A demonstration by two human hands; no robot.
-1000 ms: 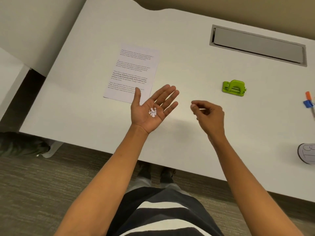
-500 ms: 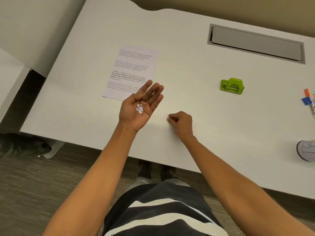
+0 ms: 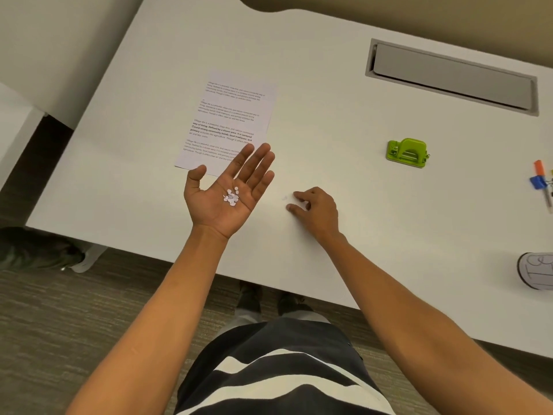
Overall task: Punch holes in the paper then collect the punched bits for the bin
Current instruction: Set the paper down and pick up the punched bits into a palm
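Observation:
My left hand [image 3: 229, 193] is held palm up over the white desk [image 3: 344, 100], fingers straight, with several small white punched bits [image 3: 231, 197] heaped in the palm. My right hand [image 3: 315, 212] rests knuckles up on the desk to its right, its fingers curled and its thumb and forefinger tips slightly apart on the surface. One loose punched bit [image 3: 284, 198] lies on the desk just left of those fingertips. The printed paper sheet [image 3: 230, 121] lies flat beyond my left hand. Further right stands the green hole punch [image 3: 407, 152].
A grey cable hatch [image 3: 452, 76] is set into the desk at the back right. Markers [image 3: 542, 182] lie at the right edge, and a white round object with writing [image 3: 537, 271] sits near the front right. Carpet and my shoes show below the desk edge.
My right hand dropped from above the desk to its surface, then shifted slightly right. My left hand moved left, then tilted flatter with its fingers spread, the bits still in the palm.

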